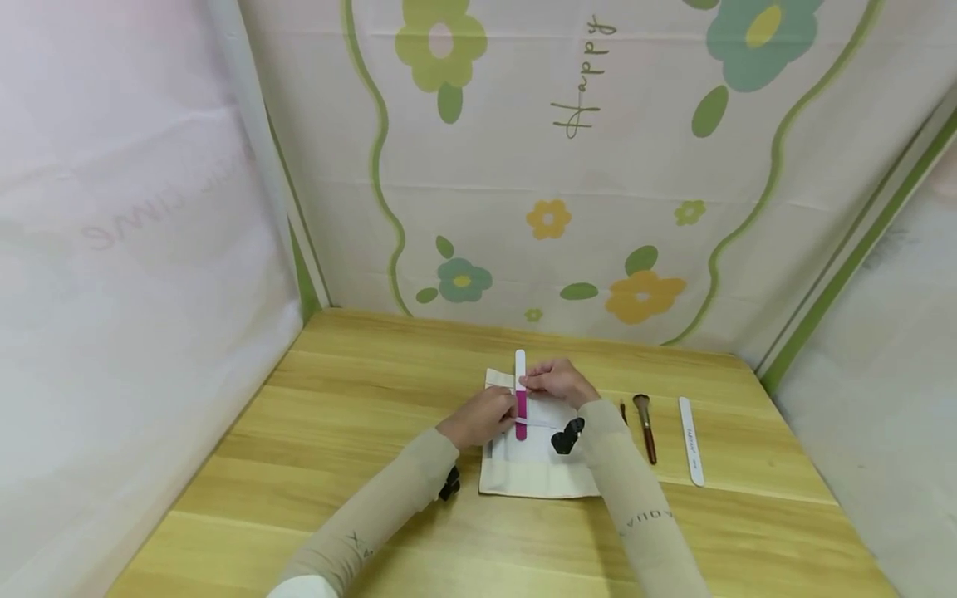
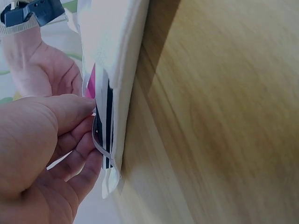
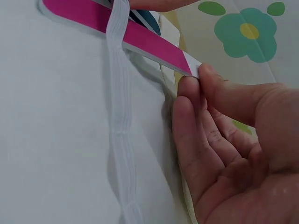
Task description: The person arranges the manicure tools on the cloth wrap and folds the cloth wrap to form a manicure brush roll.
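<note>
Head view: we list one pink-and-white file [image 1: 521, 400], lying over a white fabric case [image 1: 549, 477] on the wooden desk [image 1: 299, 448], with our left hand [image 1: 484, 417] and right hand [image 1: 561, 382] on either side. Farther right we count one small brush [image 1: 623, 412], one larger brown-handled brush [image 1: 647, 430] and one plain white file [image 1: 691, 442].

Right wrist view: the right hand pinches the white end between thumb and fingers; the pink part passes beneath a white elastic strap [image 3: 121, 93].

Left wrist view: the left hand pinches that strap, beside dark strips [image 2: 110, 107] seen edge-on.
</note>
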`<state>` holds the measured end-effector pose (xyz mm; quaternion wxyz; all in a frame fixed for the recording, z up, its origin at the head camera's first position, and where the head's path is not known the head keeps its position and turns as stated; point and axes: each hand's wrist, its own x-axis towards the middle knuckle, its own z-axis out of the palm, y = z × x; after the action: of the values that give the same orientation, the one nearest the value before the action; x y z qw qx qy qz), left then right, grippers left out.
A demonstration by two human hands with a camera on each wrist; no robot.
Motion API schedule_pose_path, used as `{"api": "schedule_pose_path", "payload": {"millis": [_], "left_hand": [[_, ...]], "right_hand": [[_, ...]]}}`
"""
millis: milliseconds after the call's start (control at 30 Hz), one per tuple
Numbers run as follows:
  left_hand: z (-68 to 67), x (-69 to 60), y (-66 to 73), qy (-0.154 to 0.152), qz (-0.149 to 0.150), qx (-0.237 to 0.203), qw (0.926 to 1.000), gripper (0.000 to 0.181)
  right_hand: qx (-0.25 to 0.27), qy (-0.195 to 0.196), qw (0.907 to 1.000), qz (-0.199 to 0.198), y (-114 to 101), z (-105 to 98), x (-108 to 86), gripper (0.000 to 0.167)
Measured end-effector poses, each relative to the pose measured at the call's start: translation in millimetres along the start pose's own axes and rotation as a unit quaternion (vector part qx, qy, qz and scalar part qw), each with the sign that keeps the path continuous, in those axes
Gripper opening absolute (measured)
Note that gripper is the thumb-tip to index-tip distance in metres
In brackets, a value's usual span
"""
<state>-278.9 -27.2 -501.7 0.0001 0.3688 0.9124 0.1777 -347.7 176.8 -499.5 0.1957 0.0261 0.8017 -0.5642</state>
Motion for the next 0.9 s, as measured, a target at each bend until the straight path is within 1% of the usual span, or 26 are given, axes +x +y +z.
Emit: {"api": "schedule_pose_path", "payload": {"millis": [100, 267, 500, 633, 733, 800, 867, 900], "left_hand": [[0.2, -1.0, 0.4, -0.004, -0.001, 0.000, 1.0000, 0.007], [-1.4, -1.6, 0.8, -0.002, 0.001, -0.006, 1.0000, 0.007], [-4.1, -1.1, 1.6, -0.001, 0.008, -0.004, 1.0000, 0.006], [-5.6, -1.1, 0.9, -0.002, 0.003, -0.002, 1.0000, 0.007], [-6.0, -1.0, 0.9, -0.003, 0.006, -0.003, 1.0000, 0.008], [-5.9, -0.9, 0.9, -0.004, 0.011, -0.006, 0.9999, 0.009], [-5.6, -0.5, 0.9, -0.003, 0.015, -0.008, 0.9999, 0.010], [-5.3, -0.1, 1.0, -0.002, 0.015, -0.009, 0.9998, 0.010]], "right_hand": [[-0.009, -0.012, 0.9995, 0.027, 0, 2, -5.8, 0.016], [-0.022, -0.034, 0.9977, 0.055, -2, 2, -14.4, 0.016], [-0.051, -0.074, 0.9937, 0.066, -2, -3, -22.9, 0.016], [-0.074, -0.088, 0.9914, 0.062, -3, -3, -23.8, 0.013], [-0.095, -0.088, 0.9898, 0.059, -6, -4, -25.5, 0.012], [-0.121, -0.085, 0.9880, 0.046, -10, -5, -27.5, 0.012], [-0.162, -0.076, 0.9837, 0.016, -14, -7, -28.2, 0.013], [-0.184, -0.071, 0.9804, -0.006, -16, -8, -28.1, 0.014]]}}
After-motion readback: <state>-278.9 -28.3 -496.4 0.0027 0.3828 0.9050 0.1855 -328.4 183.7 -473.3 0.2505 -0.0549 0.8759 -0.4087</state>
